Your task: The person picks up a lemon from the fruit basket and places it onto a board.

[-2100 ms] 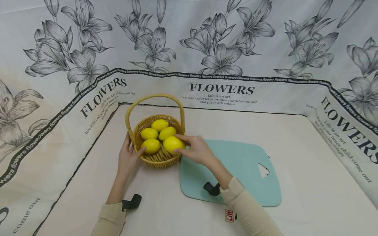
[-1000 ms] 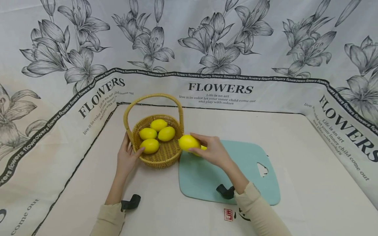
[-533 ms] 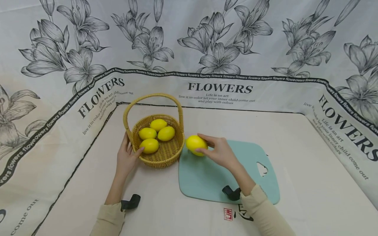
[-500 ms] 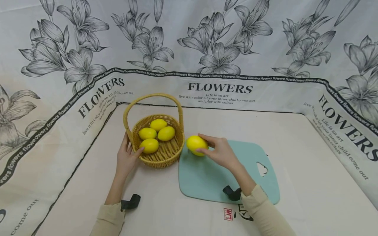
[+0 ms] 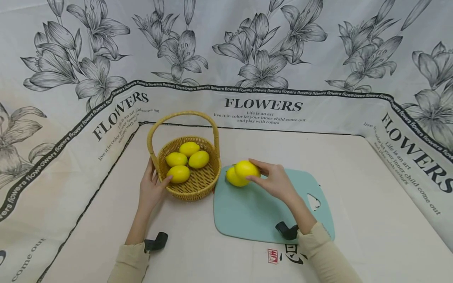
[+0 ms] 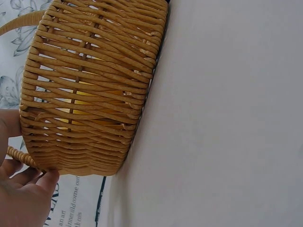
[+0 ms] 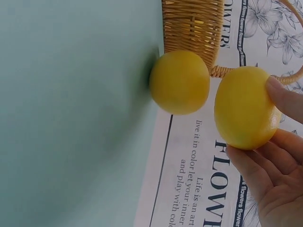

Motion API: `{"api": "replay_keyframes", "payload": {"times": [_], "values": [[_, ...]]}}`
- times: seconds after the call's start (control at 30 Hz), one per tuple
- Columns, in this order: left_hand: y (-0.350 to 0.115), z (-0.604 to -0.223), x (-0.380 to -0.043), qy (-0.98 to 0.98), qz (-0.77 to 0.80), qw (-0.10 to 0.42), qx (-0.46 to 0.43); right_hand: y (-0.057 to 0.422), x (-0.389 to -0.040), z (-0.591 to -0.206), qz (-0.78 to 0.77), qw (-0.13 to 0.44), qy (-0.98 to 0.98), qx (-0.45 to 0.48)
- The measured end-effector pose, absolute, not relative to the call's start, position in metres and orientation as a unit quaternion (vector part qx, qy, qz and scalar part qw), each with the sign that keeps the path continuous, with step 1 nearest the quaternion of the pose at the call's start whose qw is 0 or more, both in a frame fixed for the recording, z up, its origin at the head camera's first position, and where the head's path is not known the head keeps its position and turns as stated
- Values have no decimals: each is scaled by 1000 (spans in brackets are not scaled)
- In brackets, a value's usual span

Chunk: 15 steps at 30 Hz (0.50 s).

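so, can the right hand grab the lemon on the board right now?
Probably not: the right hand is full, pinching another lemon; with that set down, the lower lemon on the board looks free to grab.

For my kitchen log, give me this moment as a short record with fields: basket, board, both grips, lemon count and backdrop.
Basket: wicker, upright, arched handle raised; four lemons inside
Board: pale blue-green, flat, to the right of the basket; one resting lemon near its basket-side end
Left grip: holds the basket at its left rim
Right grip: holds one raised lemon above the board
Lemon count: six visible
Backdrop: light cloth with lily prints and the word FLOWERS
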<state>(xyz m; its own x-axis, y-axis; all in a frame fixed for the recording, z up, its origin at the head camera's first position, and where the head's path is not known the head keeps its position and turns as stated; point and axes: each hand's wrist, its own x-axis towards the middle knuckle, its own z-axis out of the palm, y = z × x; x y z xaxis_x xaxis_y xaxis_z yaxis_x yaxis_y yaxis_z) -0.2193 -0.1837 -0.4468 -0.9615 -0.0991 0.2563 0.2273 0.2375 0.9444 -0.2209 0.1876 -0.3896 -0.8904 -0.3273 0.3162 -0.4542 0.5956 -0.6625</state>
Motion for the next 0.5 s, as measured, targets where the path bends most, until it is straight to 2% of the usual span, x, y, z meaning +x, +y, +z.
{"api": "replay_keyframes", "payload": {"times": [0.2, 0.5], "values": [[-183, -449, -218, -779, -606, 154, -53, 193, -219, -388, 396, 83, -889, 215], [-183, -449, -218, -779, -604, 159, -56, 209, -218, -394, 390, 80, -895, 202]]}}
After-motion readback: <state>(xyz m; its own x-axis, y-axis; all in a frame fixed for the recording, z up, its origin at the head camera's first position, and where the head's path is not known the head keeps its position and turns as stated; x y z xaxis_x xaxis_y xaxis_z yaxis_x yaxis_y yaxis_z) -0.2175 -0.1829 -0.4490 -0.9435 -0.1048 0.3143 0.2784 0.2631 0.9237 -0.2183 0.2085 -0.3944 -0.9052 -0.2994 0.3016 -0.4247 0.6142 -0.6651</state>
